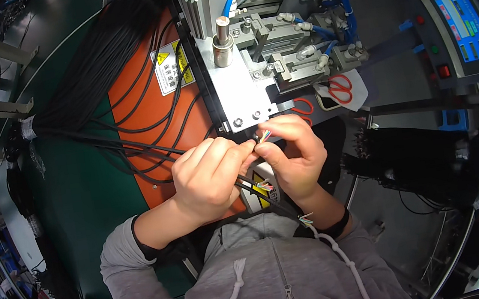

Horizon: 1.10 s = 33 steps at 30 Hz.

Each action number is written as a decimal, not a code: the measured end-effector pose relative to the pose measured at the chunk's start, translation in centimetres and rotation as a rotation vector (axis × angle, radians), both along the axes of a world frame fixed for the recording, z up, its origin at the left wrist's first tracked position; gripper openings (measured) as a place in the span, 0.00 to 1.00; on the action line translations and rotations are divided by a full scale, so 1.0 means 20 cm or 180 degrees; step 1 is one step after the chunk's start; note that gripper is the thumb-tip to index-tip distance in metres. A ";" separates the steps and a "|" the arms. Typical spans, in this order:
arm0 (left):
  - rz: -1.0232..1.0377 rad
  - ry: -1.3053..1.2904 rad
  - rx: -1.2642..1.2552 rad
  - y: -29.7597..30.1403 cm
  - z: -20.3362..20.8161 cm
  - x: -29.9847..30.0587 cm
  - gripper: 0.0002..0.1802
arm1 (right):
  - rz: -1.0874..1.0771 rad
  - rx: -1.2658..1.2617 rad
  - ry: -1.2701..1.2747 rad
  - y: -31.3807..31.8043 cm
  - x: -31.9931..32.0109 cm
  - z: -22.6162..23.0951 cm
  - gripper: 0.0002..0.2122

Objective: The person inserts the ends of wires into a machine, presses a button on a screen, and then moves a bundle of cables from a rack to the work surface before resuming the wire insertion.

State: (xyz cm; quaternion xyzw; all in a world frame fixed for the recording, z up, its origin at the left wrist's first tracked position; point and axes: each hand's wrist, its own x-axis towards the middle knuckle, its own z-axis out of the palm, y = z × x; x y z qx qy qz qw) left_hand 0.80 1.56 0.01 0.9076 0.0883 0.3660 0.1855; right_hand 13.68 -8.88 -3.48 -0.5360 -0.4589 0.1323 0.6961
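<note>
Both hands meet just below the front edge of a metal machine fixture (239, 98). My left hand (206, 175) is closed on a black cable, its fingers curled so that most of the grip is hidden. Thumb and forefinger of my right hand (296, 157) pinch at that cable's end, where thin coloured wires (265, 136) stick out. Below the hands, two more black cables show stripped ends with fanned coloured wires (265, 186) and bare strands (305, 220), the latter near my right wrist.
A thick bundle of black cables (89, 66) spreads over the orange plate (142, 120) and green mat (69, 190). Red-handled scissors (340, 89) lie right of the fixture. A control panel with blue screen (456, 15) stands at right, above another black cable bundle (428, 158).
</note>
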 end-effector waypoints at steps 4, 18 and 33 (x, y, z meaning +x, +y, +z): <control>-0.0015 -0.0051 -0.0012 0.00 -0.01 0.01 0.11 | 0.0538 0.0061 0.1049 -0.02 0.02 0.01 0.15; -0.0181 -0.0034 -0.0121 0.01 -0.03 0.01 0.10 | 0.0428 -0.0370 0.0488 -0.04 0.09 0.09 0.07; -0.0219 0.0427 0.0279 0.01 -0.05 0.01 0.12 | 0.1115 -0.1689 0.1635 -0.12 0.16 0.12 0.06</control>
